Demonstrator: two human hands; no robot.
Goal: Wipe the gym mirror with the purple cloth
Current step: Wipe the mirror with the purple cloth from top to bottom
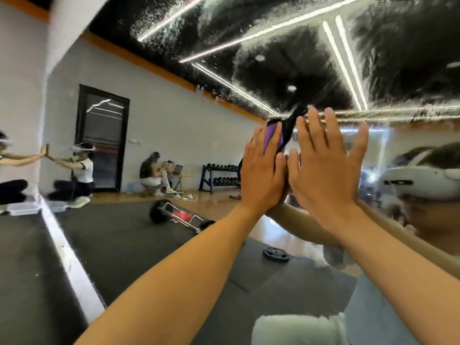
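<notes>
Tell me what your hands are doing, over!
Left hand flat, pressing purple cloth on streaky gym mirror. Right hand open, flat beside it. Nothing in the way.

Left hand point(262, 170) presses the purple cloth point(273, 136) against the mirror point(174, 120), right hand point(326, 165) flat beside it.

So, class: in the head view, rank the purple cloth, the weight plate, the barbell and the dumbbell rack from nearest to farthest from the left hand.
In image terms, from the left hand:
1. Purple cloth, under its fingers.
2. Dumbbell rack, just to its left in the mirror.
3. Weight plate, below; barbell, lower left. These two are too close to call.
</notes>
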